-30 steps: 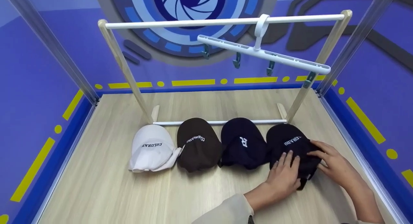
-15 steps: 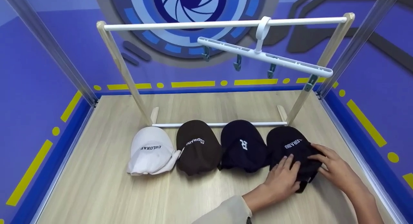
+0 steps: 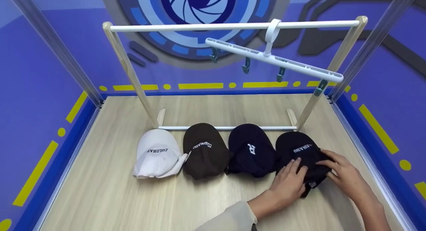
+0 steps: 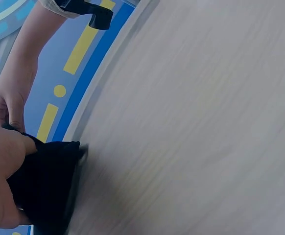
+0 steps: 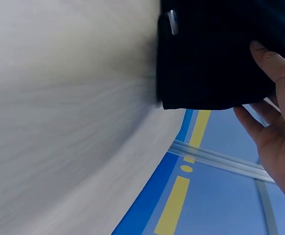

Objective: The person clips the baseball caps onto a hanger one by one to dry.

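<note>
The black cap with white lettering lies rightmost in a row, gripped from both sides. My left hand has its fingers over the near-left part of the crown and its thumb by the back edge. On the right side, my right hand holds the fabric between fingers and thumb. In the left wrist view, the left hand grips the dark cloth. The right wrist view shows the right hand with its thumb on the cap and some fingers partly hidden behind it.
A navy cap, a brown cap and a white cap lie left of the black one. Behind stands a rack with a white hanger bearing green clips. Blue walls enclose the wooden table.
The black cap's near edge and strap have shifted slightly left, and my left hand has moved a little left with them. The right hand keeps its hold. The other caps lie as before.
</note>
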`<state>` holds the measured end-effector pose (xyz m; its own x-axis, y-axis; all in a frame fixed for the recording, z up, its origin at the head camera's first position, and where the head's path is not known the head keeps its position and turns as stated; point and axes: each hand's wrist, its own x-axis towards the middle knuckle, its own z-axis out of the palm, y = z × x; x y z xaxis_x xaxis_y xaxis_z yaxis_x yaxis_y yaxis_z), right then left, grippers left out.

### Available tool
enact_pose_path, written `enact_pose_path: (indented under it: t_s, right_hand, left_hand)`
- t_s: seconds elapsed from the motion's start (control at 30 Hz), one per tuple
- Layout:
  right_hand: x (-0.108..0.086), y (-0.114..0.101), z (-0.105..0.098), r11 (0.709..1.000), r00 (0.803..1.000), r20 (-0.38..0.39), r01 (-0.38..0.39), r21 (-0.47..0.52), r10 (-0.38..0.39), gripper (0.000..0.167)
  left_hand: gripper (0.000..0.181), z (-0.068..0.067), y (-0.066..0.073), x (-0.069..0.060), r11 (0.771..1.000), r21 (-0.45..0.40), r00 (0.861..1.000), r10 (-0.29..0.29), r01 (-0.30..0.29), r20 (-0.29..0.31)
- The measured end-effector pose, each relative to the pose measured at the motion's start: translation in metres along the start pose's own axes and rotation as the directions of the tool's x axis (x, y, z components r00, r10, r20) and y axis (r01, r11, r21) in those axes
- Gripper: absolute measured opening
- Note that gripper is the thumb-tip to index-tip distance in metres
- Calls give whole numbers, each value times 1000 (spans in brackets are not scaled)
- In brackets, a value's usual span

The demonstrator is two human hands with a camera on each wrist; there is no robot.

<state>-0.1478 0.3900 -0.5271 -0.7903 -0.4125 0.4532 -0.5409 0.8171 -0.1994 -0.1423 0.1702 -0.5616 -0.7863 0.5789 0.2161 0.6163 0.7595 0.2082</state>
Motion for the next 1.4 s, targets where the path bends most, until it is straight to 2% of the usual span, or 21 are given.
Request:
enact_pose_path:
  t_s: [0.2,0.33,0.47,0.57,0.67,0.8,0.93,1.17,1.3,1.4]
  right_hand:
    - [-28,-13,8,998,990,-137,-18,52,25,51]
    - [-40,-25,15,996,986,-156,-44,74,56,54]
    - [-40,-35,19,996,983,-173,-46,80,59,57]
    - [-34,-38,18,996,974,-221,-29,79,46,56]
    - [-24,-38,12,997,960,-276,-31,65,48,55]
    - [-6,-39,-1,998,949,-308,-59,30,65,52]
    - [16,-41,-13,998,939,-338,-61,29,68,46]
    - [44,-45,-24,999,935,-352,-40,8,40,40]
    - [56,-47,-28,999,922,-386,-13,33,25,40]
    - [65,-52,-30,997,912,-408,-9,82,42,40]
  left_hand:
    - [45,2,5,-11,999,37,999,13,-12,-33]
    - [40,4,2,-20,997,78,996,28,-21,-85]
    - [43,0,-7,-25,993,107,991,59,-46,-117]
    - [43,-6,-14,-20,990,122,984,91,-73,-151]
    - [44,-14,-19,-11,985,128,971,138,-115,-193]
    - [42,-28,-27,2,985,79,964,164,-151,-209]
    - [41,-45,-37,13,988,35,963,157,-153,-218]
    - [41,-72,-48,20,991,9,959,130,-132,-250]
    - [28,-86,-54,23,992,2,947,118,-123,-299]
    - [27,-95,-59,25,992,-67,947,80,-106,-312]
